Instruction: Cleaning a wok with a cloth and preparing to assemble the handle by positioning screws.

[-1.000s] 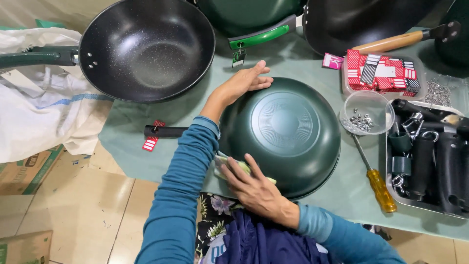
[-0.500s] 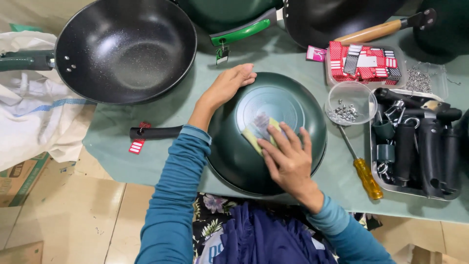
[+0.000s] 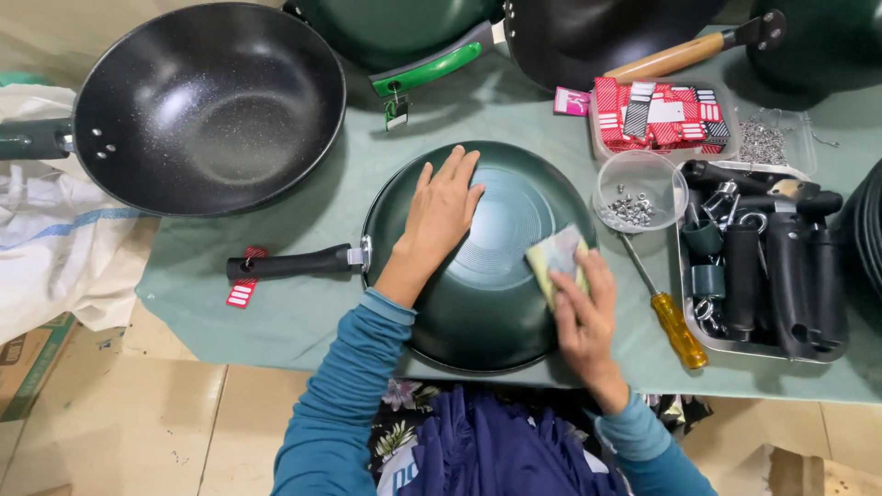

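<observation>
A dark green wok (image 3: 478, 303) lies upside down on the green table cover, its black handle (image 3: 289, 264) pointing left with a red-and-white tag. My left hand (image 3: 441, 213) rests flat on the wok's upper left side, fingers spread. My right hand (image 3: 583, 308) presses a pale yellow-green cloth (image 3: 554, 257) against the wok's right side.
A large black wok (image 3: 207, 106) sits upright at the upper left. More pans line the far edge. To the right are a clear cup of screws (image 3: 637, 193), a yellow-handled screwdriver (image 3: 675, 326), a tray of black handles (image 3: 767, 266) and a box of red tags (image 3: 657, 115).
My right hand with the cloth moved from the wok's near edge up across its middle, then to its right side. My left hand stayed on the wok.
</observation>
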